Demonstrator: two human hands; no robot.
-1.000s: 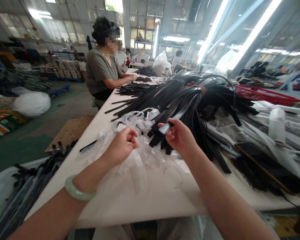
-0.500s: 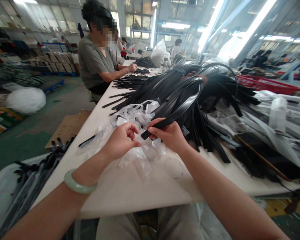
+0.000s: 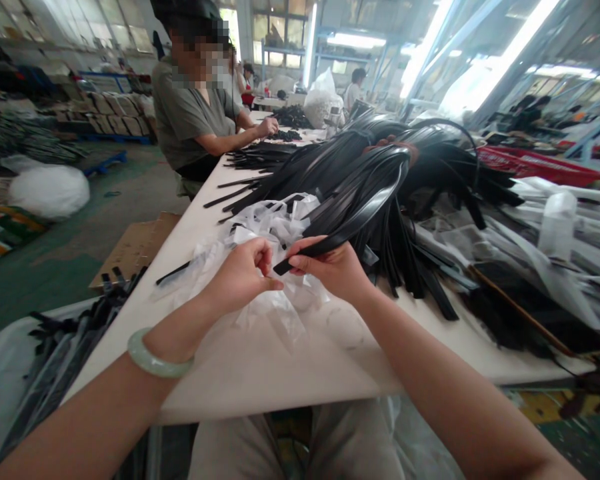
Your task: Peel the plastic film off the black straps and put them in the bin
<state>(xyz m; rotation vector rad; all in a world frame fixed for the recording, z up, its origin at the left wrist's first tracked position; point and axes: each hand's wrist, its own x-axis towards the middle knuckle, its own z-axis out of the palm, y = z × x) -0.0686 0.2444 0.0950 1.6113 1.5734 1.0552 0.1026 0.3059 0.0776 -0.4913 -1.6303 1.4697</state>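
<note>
My right hand pinches a black strip near its end, which points left toward my other hand. The strip arches back to a large bundle of black strips bound with a reddish-brown tie. Just left of the strip's end is my left hand, thumb apart from its curled fingers, with nothing visible between them. A pale green bangle circles the left wrist. Crumpled clear plastic pieces lie behind and under both hands on the white table.
Across the table's left side a person handles small black pieces. A dark phone-like object and plastic-wrapped strips lie at the right. Below the left edge sits a white bin of black strips; a cardboard sheet is beyond it.
My right hand and the strip's end have shifted slightly left, closer to my left hand. The person across has turned the head and leaned a little.
</note>
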